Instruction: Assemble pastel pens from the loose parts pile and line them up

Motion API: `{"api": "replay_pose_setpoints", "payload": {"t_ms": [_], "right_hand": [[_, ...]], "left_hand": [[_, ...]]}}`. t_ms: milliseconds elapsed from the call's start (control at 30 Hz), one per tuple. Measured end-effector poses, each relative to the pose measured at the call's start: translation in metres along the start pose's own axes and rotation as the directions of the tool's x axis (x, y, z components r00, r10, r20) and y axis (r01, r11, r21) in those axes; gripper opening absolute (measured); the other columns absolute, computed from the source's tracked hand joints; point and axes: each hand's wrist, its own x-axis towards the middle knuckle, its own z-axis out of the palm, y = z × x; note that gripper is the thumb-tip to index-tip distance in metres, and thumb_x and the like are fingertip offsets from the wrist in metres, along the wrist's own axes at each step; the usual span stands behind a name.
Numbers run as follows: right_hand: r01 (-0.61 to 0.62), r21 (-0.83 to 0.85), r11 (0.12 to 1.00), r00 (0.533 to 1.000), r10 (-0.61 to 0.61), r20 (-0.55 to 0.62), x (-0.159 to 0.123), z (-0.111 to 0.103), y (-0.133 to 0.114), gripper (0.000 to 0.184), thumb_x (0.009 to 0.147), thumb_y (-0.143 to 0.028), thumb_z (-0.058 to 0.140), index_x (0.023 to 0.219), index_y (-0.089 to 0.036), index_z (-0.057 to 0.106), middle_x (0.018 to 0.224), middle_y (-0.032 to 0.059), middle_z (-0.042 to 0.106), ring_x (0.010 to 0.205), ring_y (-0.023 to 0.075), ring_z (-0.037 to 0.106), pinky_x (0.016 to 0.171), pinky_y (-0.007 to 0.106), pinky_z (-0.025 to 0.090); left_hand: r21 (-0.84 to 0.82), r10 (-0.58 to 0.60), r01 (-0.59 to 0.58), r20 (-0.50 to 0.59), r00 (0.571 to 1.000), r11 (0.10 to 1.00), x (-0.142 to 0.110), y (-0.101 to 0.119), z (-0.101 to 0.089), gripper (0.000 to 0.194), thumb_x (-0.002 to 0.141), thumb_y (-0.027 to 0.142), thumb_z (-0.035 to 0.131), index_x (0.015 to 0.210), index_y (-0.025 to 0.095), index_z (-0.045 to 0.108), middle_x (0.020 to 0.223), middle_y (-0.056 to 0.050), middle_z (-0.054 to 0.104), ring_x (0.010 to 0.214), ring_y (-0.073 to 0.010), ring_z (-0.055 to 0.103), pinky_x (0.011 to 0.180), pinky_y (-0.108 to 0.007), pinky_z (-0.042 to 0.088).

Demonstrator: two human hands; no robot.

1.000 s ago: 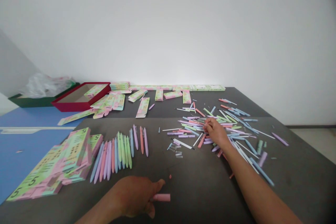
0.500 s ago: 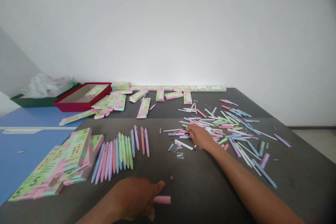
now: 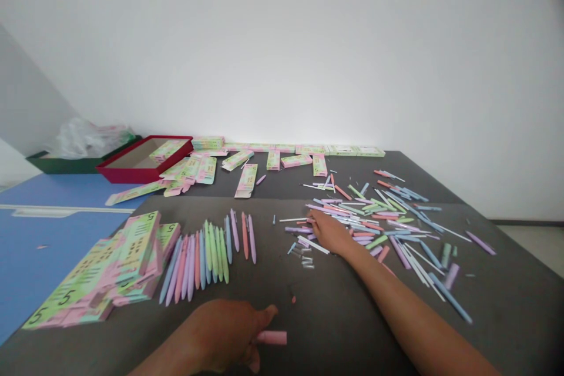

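My left hand (image 3: pixel 227 332) is closed around a pink pen barrel (image 3: pixel 272 338), whose end sticks out to the right past my fingers, low over the dark table. Reaching into the left side of a loose pile of pen parts (image 3: pixel 374 224), my right hand (image 3: pixel 328 230) has its fingertips pinched together among the pieces; what they grip is hidden. White refills (image 3: pixel 412 262) and coloured barrels lie around it. Small clear parts (image 3: pixel 307 261) rest just below that hand. Left of centre, a row of pastel pens (image 3: pixel 207 254) lies side by side.
Printed pen boxes (image 3: pixel 136 247) are stacked at the left, with more flat boxes (image 3: pixel 189 170) behind. A red tray (image 3: pixel 132 175) and a green tray (image 3: pixel 57 165) holding a plastic bag stand at the back left. A tiny red piece (image 3: pixel 294 299) lies in front.
The view has turned slightly left, so the table contents appear further right. My right hand has shifted a little left across the pile. My left hand still holds the pink barrel.
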Motion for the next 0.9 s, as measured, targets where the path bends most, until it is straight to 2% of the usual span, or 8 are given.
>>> {"api": "replay_pose_setpoints", "payload": {"t_ms": [67,133,367,467,567,700,800,900], "right_hand": [[-0.05,-0.001,0.999,0.999,0.05,-0.004,0.004,-0.004,0.003,0.032,0.089,-0.015,0.04,0.12,-0.017,0.048,0.101,0.009,0.065,0.087,0.02,0.06,0.071,0.027,0.036],[-0.04,-0.023,0.999,0.999,0.04,0.011,0.008,-0.008,0.002,0.031,0.088,-0.015,0.041,0.118,-0.017,0.047,0.1,0.0093,0.065,0.085,0.0204,0.06,0.069,0.027,0.036],[0.155,-0.07,0.985,0.986,-0.149,0.075,0.016,-0.001,-0.01,0.025,0.087,-0.012,0.044,0.108,-0.019,0.057,0.105,0.0087,0.062,0.1,0.0203,0.055,0.083,0.028,0.036],[0.211,-0.085,0.974,0.977,-0.209,0.041,0.017,0.0,-0.006,0.028,0.087,-0.011,0.044,0.111,-0.017,0.058,0.108,0.0096,0.062,0.102,0.0213,0.053,0.088,0.031,0.035],[0.083,-0.053,0.995,0.987,-0.089,-0.13,0.018,-0.009,0.007,0.031,0.089,-0.012,0.04,0.115,-0.016,0.056,0.109,0.0106,0.062,0.102,0.0211,0.053,0.087,0.03,0.036],[-0.099,-0.001,0.995,0.935,0.093,-0.341,0.015,-0.025,0.029,0.027,0.09,-0.014,0.036,0.107,-0.016,0.057,0.103,0.0105,0.064,0.096,0.0217,0.056,0.081,0.03,0.038],[-0.155,0.004,0.988,0.934,0.148,-0.326,0.011,-0.029,0.04,0.024,0.088,-0.015,0.039,0.104,-0.017,0.057,0.098,0.0092,0.064,0.089,0.0211,0.057,0.075,0.029,0.037],[-0.148,-0.033,0.988,0.972,0.139,-0.191,0.007,-0.027,0.041,0.02,0.088,-0.016,0.041,0.101,-0.018,0.058,0.098,0.0077,0.063,0.085,0.0188,0.057,0.071,0.027,0.036]], "left_hand": [[0.004,0.006,-0.006,-0.011,1.0,1.0,0.001,0.0,0.001,0.069,0.072,0.03,0.064,0.139,0.031,0.045,0.101,-0.014,0.072,0.092,-0.0361,0.067,0.07,-0.043,0.051],[0.005,0.011,-0.011,-0.014,1.0,1.0,0.002,0.0,0.001,0.069,0.073,0.03,0.065,0.139,0.032,0.045,0.099,-0.014,0.073,0.091,-0.0369,0.068,0.069,-0.044,0.051],[0.007,0.022,-0.022,-0.002,1.0,1.0,0.001,-0.001,0.0,0.07,0.073,0.027,0.067,0.139,0.031,0.045,0.1,-0.015,0.073,0.092,-0.039,0.067,0.069,-0.047,0.052],[0.021,0.017,-0.017,-0.001,1.0,1.0,-0.001,0.0,-0.002,0.069,0.073,0.029,0.068,0.139,0.031,0.046,0.101,-0.015,0.073,0.092,-0.0393,0.067,0.068,-0.048,0.053],[0.029,0.002,-0.002,0.022,1.0,1.0,-0.002,0.002,-0.005,0.07,0.074,0.031,0.068,0.14,0.029,0.045,0.104,-0.016,0.072,0.094,-0.0388,0.067,0.071,-0.048,0.053],[0.012,0.003,-0.004,0.059,0.998,1.0,-0.002,0.003,-0.008,0.072,0.073,0.029,0.069,0.14,0.029,0.044,0.105,-0.016,0.072,0.096,-0.0388,0.066,0.073,-0.048,0.053],[0.008,0.01,-0.01,0.036,0.999,1.0,0.0,0.003,-0.006,0.07,0.074,0.031,0.068,0.14,0.031,0.044,0.103,-0.015,0.072,0.095,-0.0391,0.066,0.072,-0.049,0.053],[0.026,0.01,-0.01,0.011,1.0,1.0,0.002,0.002,-0.003,0.067,0.075,0.032,0.067,0.139,0.031,0.045,0.104,-0.015,0.072,0.095,-0.0388,0.066,0.073,-0.049,0.052]]}}
